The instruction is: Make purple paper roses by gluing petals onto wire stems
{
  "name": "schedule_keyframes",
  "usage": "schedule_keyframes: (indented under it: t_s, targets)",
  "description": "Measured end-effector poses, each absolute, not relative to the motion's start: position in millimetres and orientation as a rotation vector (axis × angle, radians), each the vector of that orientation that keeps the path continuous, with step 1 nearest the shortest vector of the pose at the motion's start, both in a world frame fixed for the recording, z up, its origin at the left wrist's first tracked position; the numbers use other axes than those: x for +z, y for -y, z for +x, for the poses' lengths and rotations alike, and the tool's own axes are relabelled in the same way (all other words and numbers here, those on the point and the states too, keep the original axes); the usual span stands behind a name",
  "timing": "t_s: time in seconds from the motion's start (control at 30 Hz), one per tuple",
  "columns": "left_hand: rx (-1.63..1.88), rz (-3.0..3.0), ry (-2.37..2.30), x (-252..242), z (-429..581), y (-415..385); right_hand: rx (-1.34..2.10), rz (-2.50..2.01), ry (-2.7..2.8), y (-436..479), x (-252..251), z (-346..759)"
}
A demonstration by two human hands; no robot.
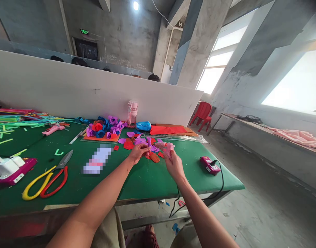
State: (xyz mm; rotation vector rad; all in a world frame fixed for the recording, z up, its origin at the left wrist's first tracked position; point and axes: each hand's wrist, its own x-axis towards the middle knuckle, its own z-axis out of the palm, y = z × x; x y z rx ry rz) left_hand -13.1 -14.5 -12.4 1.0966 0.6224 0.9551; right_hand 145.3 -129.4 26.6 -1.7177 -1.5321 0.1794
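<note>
My left hand (138, 154) pinches a small purple crepe-paper flower piece (149, 141) above the middle of the table. My right hand (175, 166) is wrapped round a pink hot glue gun (169, 147), whose nozzle points left toward the purple piece. Whether the nozzle touches it, I cannot tell. Beneath and behind both hands lie loose purple, red and orange paper petals (128, 144). Behind my left hand, finished-looking purple, blue and red paper flowers (105, 126) are heaped on orange paper.
Large scissors (60, 169), a second pink glue gun (53, 129) and green stems (8, 125) lie left on the green table (137, 184). A pink bottle (132, 112) stands by the white partition (101, 86). Right, a cord runs from a magenta power strip (210, 165) over the edge.
</note>
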Motion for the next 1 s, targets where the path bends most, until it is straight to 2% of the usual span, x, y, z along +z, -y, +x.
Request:
schedule_keyframes:
  t_s: [1.0]
  targets:
    - [0.957, 1.096, -0.619, -11, -13, 16, 0.204, -1.641, 1.591, 133, 30, 134]
